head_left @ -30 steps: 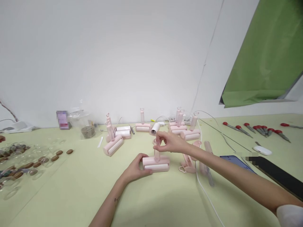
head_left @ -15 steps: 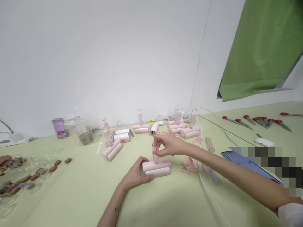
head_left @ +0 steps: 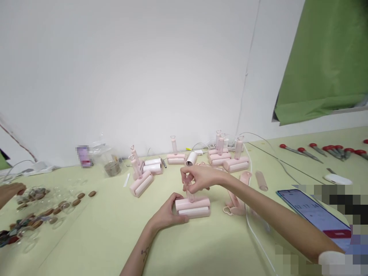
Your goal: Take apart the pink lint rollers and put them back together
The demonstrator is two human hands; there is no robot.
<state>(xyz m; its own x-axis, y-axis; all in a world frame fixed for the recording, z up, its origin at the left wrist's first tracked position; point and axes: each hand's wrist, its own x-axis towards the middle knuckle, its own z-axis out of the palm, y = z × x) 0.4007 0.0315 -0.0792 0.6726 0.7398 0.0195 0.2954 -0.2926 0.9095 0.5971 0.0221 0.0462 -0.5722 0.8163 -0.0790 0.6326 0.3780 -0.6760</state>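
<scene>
A pink lint roller (head_left: 198, 212) with a white paper roll lies on the table, its clear pink handle (head_left: 191, 196) standing upright. Round the left end of its body wraps my left hand (head_left: 169, 212), thumb along the front. My right hand (head_left: 202, 178) pinches the top of the handle from above; its fingers hide the handle's end. To the right of the roller, partly behind my right forearm, lie loose pink parts (head_left: 237, 209), one with a heart-shaped loop. A clear pink tube (head_left: 261, 181) lies further right.
More lint rollers (head_left: 142, 184) stand behind, along with white paper rolls (head_left: 153, 166). A white cable (head_left: 254, 230) crosses beside my right forearm. At right are a phone (head_left: 304, 209) and red-ended tools (head_left: 335, 149). Another person's hand (head_left: 14, 189) is left, near brown oval pieces (head_left: 76, 202).
The camera view has shifted slightly, so the table things appear further right. My right hand's fingers have changed position on the handle top. My left hand keeps its hold.
</scene>
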